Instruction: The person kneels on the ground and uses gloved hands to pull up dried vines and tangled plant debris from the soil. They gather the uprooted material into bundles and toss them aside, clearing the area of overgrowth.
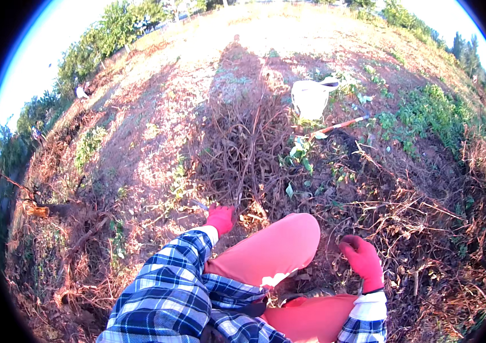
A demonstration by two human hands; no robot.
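Observation:
My left hand (220,219), in a red glove with a dark palm side, reaches down at the near edge of a heap of dry brown stalks (243,158). A thin grey strip (198,204), perhaps a blade, pokes out just beyond its fingers; whether the hand grips it is hidden. Beside my right knee, my right hand (363,261) hovers above dry leaves and stems, also red-gloved. Its fingers curl in toward the thumb, and nothing shows between them. My bent left leg (268,244), in red trousers, lies between the hands.
A white bucket (310,99) stands beyond the heap, on the right. Near it lies a long wooden handle (341,125). Green weeds (431,113) grow farther right. A cut log or stump (37,210) is at left. A distant person (81,91) is at the upper left.

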